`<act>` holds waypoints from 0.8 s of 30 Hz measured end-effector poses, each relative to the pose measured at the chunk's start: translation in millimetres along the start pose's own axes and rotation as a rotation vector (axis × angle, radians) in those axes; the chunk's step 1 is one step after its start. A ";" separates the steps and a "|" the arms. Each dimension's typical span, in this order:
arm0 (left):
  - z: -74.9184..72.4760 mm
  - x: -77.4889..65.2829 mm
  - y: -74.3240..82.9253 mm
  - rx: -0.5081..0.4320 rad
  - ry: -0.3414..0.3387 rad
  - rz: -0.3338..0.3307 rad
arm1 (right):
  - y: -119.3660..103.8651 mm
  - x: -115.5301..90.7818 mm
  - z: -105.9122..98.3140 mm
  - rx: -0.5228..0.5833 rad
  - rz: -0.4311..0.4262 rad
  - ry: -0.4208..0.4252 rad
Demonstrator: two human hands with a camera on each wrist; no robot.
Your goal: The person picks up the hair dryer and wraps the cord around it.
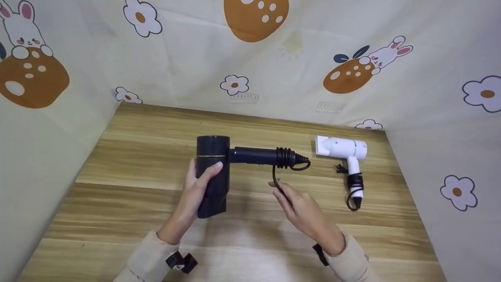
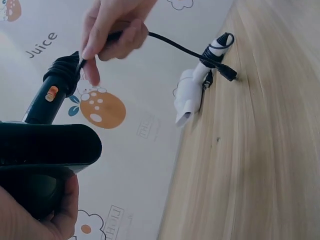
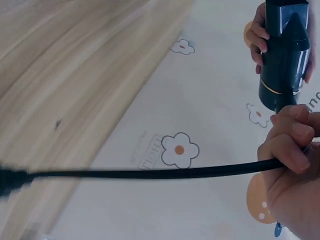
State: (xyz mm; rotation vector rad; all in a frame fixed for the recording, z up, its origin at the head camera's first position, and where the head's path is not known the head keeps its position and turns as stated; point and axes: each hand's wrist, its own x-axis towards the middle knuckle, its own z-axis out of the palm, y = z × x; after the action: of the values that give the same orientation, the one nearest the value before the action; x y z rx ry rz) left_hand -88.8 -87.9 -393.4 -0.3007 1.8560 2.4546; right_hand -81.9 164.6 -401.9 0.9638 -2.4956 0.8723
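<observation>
A dark hair dryer (image 1: 213,182) with a thin gold ring is held off the table, its handle pointing right. My left hand (image 1: 194,191) grips it round the barrel, thumb on the near face. Several turns of black cord (image 1: 282,158) are wound about the handle's end. From there a loose length runs down to my right hand (image 1: 303,207), which pinches it between thumb and fingers. In the right wrist view the cord's free part (image 3: 150,174) stretches left from that hand to a blurred plug (image 3: 11,181). The left wrist view shows the plug (image 2: 227,72) hanging too.
A white hair dryer (image 1: 344,148) lies on the wooden table (image 1: 137,156) at the right, black cord wrapped round its handle and its plug beside it. Cloth walls (image 1: 188,58) printed with rabbits and flowers enclose the table at the back and sides.
</observation>
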 end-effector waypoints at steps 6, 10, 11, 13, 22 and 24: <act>-0.5 0.5 -4.2 0.076 -0.002 0.025 | 0.7 2.4 -6.1 -0.024 -0.148 0.132; -0.1 0.4 -7.7 0.146 -0.002 0.067 | 1.6 5.3 -11.6 -0.051 -0.173 0.207; -0.1 0.7 -8.7 0.164 -0.005 0.077 | 1.8 5.9 -13.3 -0.059 -0.172 0.222; -0.1 1.1 -10.6 0.191 -0.020 0.086 | 2.1 6.8 -16.9 -0.071 -0.170 0.250; -0.4 0.2 -12.5 0.262 -0.101 0.043 | 3.5 9.0 -31.3 -0.013 -0.087 0.269; -0.5 -0.5 -11.6 0.274 -0.124 0.032 | 4.2 9.2 -33.8 0.006 -0.066 0.254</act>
State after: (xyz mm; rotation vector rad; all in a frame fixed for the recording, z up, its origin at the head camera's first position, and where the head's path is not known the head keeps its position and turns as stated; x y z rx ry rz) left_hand -86.4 -85.1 -404.5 -0.1031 2.1208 2.1432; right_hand -88.7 184.3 -373.5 0.8719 -2.2363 0.9200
